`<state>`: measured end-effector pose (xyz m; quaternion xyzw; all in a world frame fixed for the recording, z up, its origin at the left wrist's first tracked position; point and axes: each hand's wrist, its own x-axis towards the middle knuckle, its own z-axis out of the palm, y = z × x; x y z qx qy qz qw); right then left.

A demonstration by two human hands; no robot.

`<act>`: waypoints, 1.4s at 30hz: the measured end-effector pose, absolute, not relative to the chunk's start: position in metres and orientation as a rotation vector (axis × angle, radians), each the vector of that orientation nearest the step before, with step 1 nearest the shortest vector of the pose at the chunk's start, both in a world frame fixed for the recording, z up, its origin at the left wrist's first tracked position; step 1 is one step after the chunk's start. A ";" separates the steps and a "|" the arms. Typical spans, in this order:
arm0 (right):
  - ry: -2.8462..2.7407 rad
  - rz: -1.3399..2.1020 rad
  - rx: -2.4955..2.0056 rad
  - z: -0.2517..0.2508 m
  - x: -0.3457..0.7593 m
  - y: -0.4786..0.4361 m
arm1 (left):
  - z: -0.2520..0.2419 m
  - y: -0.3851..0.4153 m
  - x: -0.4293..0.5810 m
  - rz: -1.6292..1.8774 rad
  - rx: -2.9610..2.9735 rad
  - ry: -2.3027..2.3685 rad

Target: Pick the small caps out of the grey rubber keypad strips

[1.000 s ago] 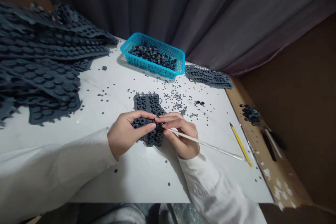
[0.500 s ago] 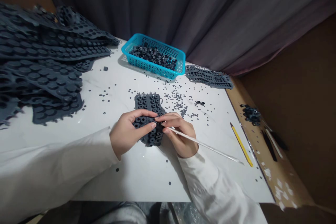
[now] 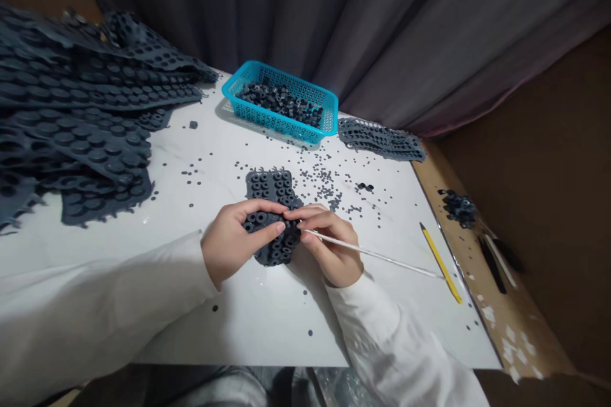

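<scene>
A dark grey rubber sheet (image 3: 270,186) with rows of raised rings lies on the white table in front of me. My left hand (image 3: 238,235) is closed on its near part, thumb and forefinger pinching at the right side of the rings. Against that same spot my right hand (image 3: 331,241) is closed around a thin white stick (image 3: 382,256), which slants out to the right. The stick's inner tip is hidden between my fingers and the sheet.
Beyond the sheet stands a blue basket (image 3: 277,127) of small dark rubber pieces. Large rubber sheets (image 3: 95,121) are heaped at left. A perforated strip (image 3: 382,138) lies right of the basket, a yellow pencil-like tool (image 3: 440,262) at right. Small dark discs (image 3: 325,192) litter the table (image 3: 181,280).
The outer end of the white stick has swung slightly upward in the view as my right hand turned. My left hand and the sheet stay nearly in place.
</scene>
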<state>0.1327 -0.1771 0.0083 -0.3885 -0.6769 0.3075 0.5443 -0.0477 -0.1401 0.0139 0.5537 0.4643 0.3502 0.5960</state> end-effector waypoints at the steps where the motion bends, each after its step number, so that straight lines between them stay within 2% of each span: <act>1: -1.611 0.727 -0.922 0.008 0.133 -0.177 | 0.013 -0.140 -0.048 0.817 1.296 1.079; 26: -1.679 0.669 -0.906 0.006 0.134 -0.177 | 0.013 -0.142 -0.049 0.846 1.414 1.141; 42: -1.805 0.510 -0.894 0.004 0.135 -0.177 | 0.013 -0.141 -0.048 0.830 1.384 1.129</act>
